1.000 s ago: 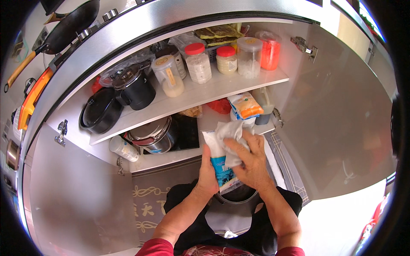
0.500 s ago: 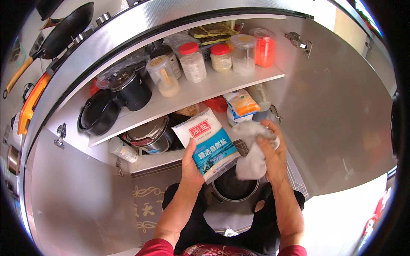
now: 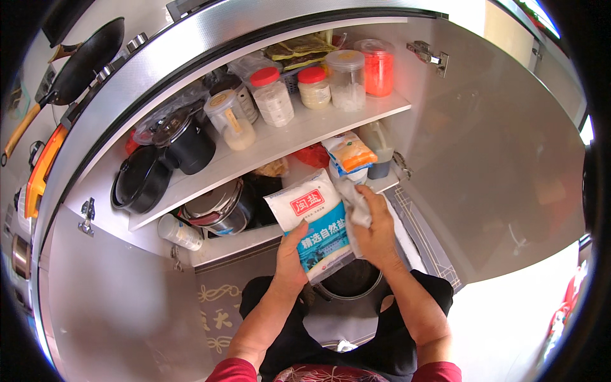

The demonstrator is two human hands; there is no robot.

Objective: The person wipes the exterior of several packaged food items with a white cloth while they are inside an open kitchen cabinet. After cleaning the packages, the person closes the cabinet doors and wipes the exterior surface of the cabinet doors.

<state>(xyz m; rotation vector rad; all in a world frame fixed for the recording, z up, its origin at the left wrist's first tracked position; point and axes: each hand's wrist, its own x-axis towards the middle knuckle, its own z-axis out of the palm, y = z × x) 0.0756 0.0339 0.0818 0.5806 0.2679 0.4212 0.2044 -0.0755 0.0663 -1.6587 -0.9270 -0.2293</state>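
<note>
Open steel cabinet (image 3: 509,159), both doors swung wide, two shelves inside. Upper shelf (image 3: 299,137): black lidded pot (image 3: 184,143) and black pan (image 3: 140,181) at the left end, then a row of clear jars, two with red lids (image 3: 272,95), and an orange-filled tub (image 3: 377,67) at the right. Lower shelf: nested steel pots (image 3: 219,213) at left, orange-and-white packet (image 3: 349,154) toward the right. On the counter above, far left, a black frying pan (image 3: 79,63) with a wooden handle. A steel pot (image 3: 350,280) sits low, just under the hands, partly hidden by them. White-and-blue bag (image 3: 315,223) held up in front of the lower shelf, tilted, printed face toward the camera. Left hand (image 3: 291,254) grips the bag's lower left edge, fingers behind, thumb on the front. Right hand (image 3: 375,232) is closed on a crumpled white cloth (image 3: 355,204), pressed against the bag's right edge.
</note>
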